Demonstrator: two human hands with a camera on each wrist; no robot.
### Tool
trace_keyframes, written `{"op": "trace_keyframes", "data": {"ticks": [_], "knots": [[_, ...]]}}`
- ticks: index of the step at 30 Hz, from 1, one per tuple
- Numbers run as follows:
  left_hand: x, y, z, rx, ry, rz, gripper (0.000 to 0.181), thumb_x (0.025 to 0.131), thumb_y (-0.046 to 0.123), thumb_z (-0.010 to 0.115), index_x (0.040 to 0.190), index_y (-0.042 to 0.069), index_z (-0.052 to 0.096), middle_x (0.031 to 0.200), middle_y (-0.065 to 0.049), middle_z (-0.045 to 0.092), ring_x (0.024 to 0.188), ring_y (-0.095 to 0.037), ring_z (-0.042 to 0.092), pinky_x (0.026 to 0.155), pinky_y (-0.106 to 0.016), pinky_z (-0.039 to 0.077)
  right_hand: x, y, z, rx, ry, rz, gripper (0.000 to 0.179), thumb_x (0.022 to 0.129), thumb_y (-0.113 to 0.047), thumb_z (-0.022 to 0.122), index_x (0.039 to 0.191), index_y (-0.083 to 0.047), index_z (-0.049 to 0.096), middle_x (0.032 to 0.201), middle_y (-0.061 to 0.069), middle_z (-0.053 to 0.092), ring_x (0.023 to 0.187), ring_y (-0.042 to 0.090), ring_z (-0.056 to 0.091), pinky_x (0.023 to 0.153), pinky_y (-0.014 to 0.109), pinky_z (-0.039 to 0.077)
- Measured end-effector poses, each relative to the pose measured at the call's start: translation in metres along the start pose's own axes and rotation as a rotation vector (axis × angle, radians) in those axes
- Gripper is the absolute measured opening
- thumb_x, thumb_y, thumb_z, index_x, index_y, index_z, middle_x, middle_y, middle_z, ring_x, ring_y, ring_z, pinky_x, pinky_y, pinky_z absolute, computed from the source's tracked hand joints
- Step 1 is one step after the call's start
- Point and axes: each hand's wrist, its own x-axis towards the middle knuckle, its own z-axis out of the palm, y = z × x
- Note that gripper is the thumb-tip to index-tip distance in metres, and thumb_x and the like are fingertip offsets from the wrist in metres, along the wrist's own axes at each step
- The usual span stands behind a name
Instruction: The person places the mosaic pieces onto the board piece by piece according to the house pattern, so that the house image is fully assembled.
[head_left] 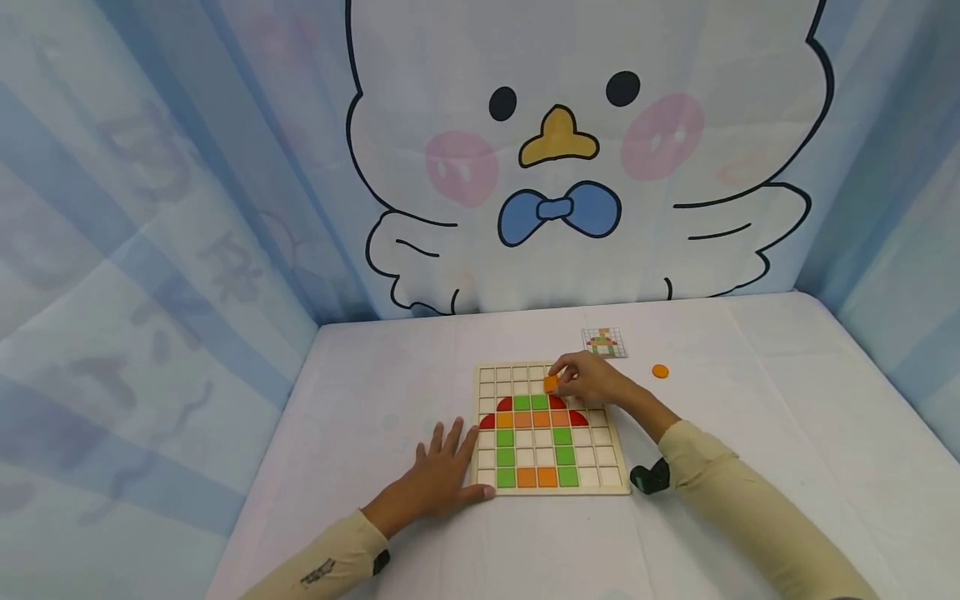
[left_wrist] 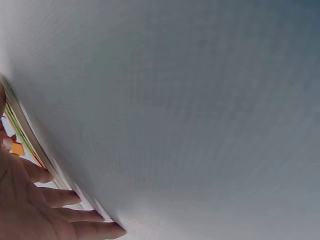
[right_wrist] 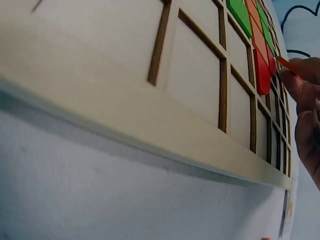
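A wooden grid board (head_left: pixel 551 492) lies flat on the table, with green, orange and red tiles set in a mushroom-like pattern. My left hand (head_left: pixel 438 475) rests beside its left edge, fingers straight and spread, thumb at the lower left corner. In the left wrist view the fingertips of this hand (left_wrist: pixel 35 205) line up along the board's side. Over the upper part of the board, my right hand (head_left: pixel 594 380) pinches an orange square tile (head_left: pixel 551 384) between thumb and fingers. The right wrist view has that tile (right_wrist: pixel 287 65) edge-on, tilted above the grid near a red quarter-round tile (right_wrist: pixel 261 72).
A small pattern card (head_left: pixel 604 342) lies behind the board, partly behind the right hand. An orange round piece (head_left: pixel 660 371) is on the table to the right. Dark wrist gear (head_left: pixel 651 477) hangs under the right sleeve. A printed curtain (head_left: pixel 555 275) stands behind the table.
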Motion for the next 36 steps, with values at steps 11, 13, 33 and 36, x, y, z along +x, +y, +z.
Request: {"op": "trace_keyframes", "data": {"ticks": [11, 13, 33, 36], "knots": [[0.000, -0.001, 0.001, 0.016, 0.001, 0.000, 0.101, 0.083, 0.076, 0.050, 0.157, 0.014, 0.019, 0.164, -0.017, 0.013, 0.148, -0.049, 0.012, 0.109, -0.070, 0.024, 0.009, -0.010, 0.014, -0.142, 0.034, -0.001, 0.024, 0.089, -0.019, 0.071, 0.111, -0.009, 0.069, 0.087, 0.001, 0.066, 0.074, 0.014, 0.055, 0.071, 0.031, 0.045], [-0.001, -0.001, 0.001, 0.018, 0.000, 0.000, 0.101, 0.083, 0.077, 0.049, 0.157, 0.014, 0.019, 0.164, -0.017, 0.013, 0.148, -0.049, 0.012, 0.109, -0.070, 0.025, 0.010, -0.012, 0.015, -0.162, 0.029, 0.007, 0.024, 0.089, -0.020, 0.071, 0.111, -0.010, 0.070, 0.087, 0.000, 0.066, 0.075, 0.014, 0.055, 0.072, 0.031, 0.045], [-0.005, 0.003, -0.006, 0.009, 0.006, 0.008, 0.099, 0.085, 0.075, 0.049, 0.157, 0.013, 0.021, 0.164, -0.018, 0.014, 0.147, -0.049, 0.013, 0.108, -0.070, 0.025, 0.014, -0.018, 0.015, -0.196, 0.036, 0.072, 0.016, 0.088, -0.022, 0.073, 0.103, -0.015, 0.073, 0.089, 0.001, 0.067, 0.077, 0.015, 0.057, 0.067, 0.031, 0.044], [-0.005, 0.003, -0.006, 0.007, 0.005, 0.007, 0.100, 0.085, 0.075, 0.049, 0.157, 0.013, 0.020, 0.164, -0.018, 0.013, 0.147, -0.049, 0.012, 0.108, -0.070, 0.025, 0.015, -0.018, 0.015, -0.199, 0.033, 0.064, 0.017, 0.088, -0.022, 0.073, 0.103, -0.014, 0.073, 0.089, 0.002, 0.067, 0.077, 0.015, 0.057, 0.067, 0.031, 0.045]]}}
